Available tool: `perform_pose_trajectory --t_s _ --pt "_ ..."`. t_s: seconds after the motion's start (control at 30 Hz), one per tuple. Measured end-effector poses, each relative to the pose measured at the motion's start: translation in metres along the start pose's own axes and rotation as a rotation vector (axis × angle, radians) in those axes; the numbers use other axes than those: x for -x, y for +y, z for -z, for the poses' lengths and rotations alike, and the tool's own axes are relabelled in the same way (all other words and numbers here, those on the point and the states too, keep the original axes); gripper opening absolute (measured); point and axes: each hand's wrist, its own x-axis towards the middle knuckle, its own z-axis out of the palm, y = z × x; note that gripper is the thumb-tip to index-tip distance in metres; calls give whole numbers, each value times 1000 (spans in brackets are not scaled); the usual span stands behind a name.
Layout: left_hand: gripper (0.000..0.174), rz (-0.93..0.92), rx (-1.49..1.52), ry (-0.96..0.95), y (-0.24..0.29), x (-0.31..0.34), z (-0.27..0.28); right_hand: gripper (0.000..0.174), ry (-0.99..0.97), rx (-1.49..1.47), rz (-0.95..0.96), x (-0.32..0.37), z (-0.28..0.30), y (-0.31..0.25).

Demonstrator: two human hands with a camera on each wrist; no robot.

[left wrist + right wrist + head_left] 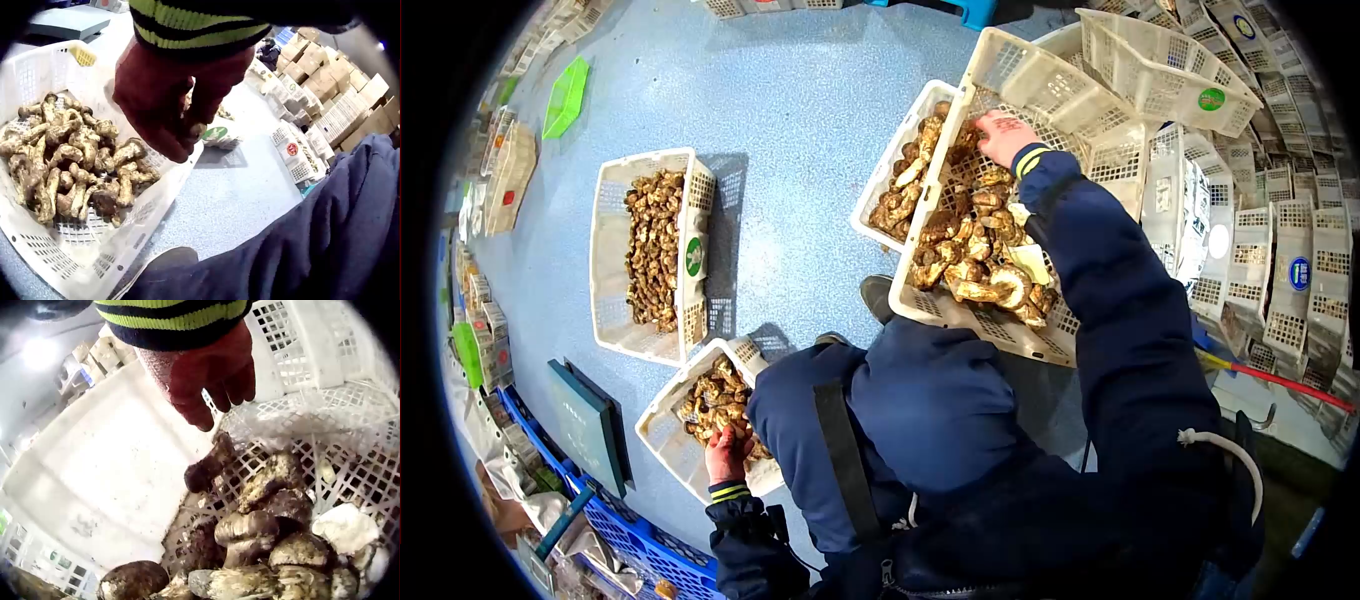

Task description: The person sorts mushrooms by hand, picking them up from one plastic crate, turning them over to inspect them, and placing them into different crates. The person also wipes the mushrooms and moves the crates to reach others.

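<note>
My left hand is over the near edge of a small white crate of brown mushrooms. Its thumb and fingers pinch a small mushroom, mostly hidden by the fingers. Inside a large white crate, my right hand, reddish and apparently gloved, hangs with loosely bent fingers and no visible item in them. Just below its fingertips lies a dark mushroom; whether they touch is unclear. Larger mushrooms lie nearer me.
A full mushroom crate stands at the left on the blue floor, and another sits beside the large crate. Stacked empty crates line the right. A teal flat box and blue basket are at lower left.
</note>
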Motion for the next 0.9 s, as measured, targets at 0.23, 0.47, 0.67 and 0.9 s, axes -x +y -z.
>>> perform_pose_trajectory --t_s 0.23,0.47,0.67,0.9 --pt "26 50 50 12 16 11 -10 44 112 514 72 2 -38 -6" --pt "23 -82 182 -1 75 6 -65 49 -161 -110 -31 53 -26 27" --pt "36 -243 -56 -235 177 45 -151 38 -126 80 -41 41 -42 1" --pt "46 -307 -283 -671 250 123 -267 72 -50 -347 -186 99 -5 21"
